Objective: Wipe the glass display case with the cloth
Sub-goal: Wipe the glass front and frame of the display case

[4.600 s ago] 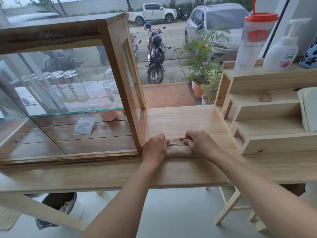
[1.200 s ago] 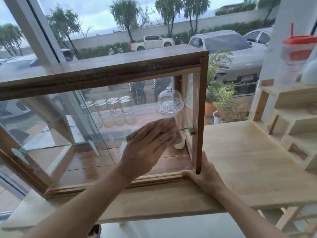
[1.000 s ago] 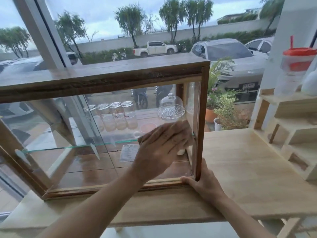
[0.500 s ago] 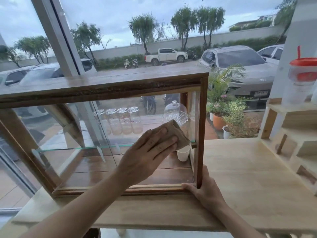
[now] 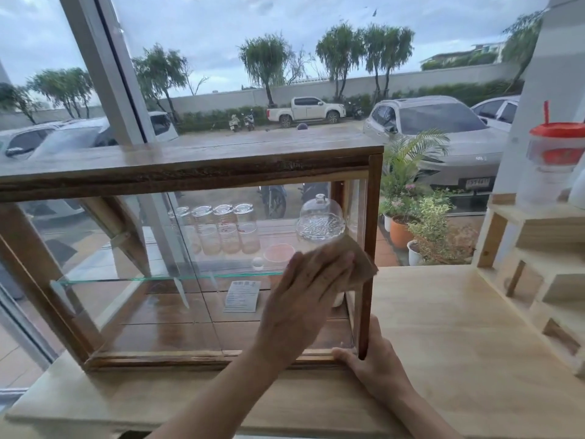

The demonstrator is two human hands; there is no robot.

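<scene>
1. Wooden counter (image 5: 443,359) comes first, closest to the person. The glass display case (image 5: 190,172) sits on it, and every place below is told from that case.
2. At the case's bottom right corner is the right hand (image 5: 376,372). Its fingers are spread and curl around the foot of the corner post. It holds no cloth. I think it is there to keep the case from sliding while the other hand rubs.
3. A bit farther in, on the right end of the case's front glass, is the left hand (image 5: 304,299). It lies flat with its fingers nearly straight and close together, and it presses the cloth (image 5: 357,264) against the glass. A flat hand pushes the whole cloth evenly, so I think that is why it is held this way.
4. The cloth is brown and folded. It sits halfway up the front glass, right beside the case's right corner post. One corner of it pokes out past the fingertips and covers a bit of the post.
5. The case is long from side to side and not so tall. Its long side runs left to right along the counter. Its front glass faces the person, and its back faces the window.
6. Inside the case, on the glass shelf (image 5: 126,280), stand four glass jars (image 5: 221,229) in a row and a glass dome (image 5: 319,220). A paper card (image 5: 242,296) lies on the case floor below the shelf.
7. Behind the case, through the window, are parked cars and trees.
</scene>
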